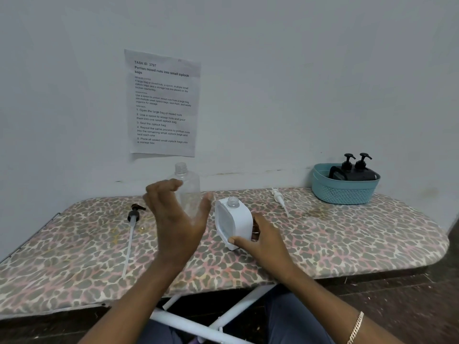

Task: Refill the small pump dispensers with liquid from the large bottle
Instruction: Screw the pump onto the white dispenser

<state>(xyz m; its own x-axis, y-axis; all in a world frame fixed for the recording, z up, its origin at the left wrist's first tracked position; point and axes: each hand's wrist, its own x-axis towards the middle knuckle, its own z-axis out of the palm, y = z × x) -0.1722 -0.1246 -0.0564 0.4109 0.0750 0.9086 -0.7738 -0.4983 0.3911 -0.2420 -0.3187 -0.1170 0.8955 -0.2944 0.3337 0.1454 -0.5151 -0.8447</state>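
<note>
A large clear bottle (186,181) stands uncapped near the back of the board. My left hand (175,214) hovers just in front of it, fingers spread, holding nothing. A small white square dispenser (233,220) with an open neck stands tilted in the middle; my right hand (262,240) grips its lower right side. A black pump head with a long white tube (133,220) lies to the left. A white pump with a tube (279,198) lies at the back right.
The leopard-print ironing board (347,239) carries everything; its rounded end is at the right. A teal basket (344,188) at the back right holds two black pump dispensers (355,168). A printed sheet (162,103) hangs on the wall. White board legs (193,324) cross below.
</note>
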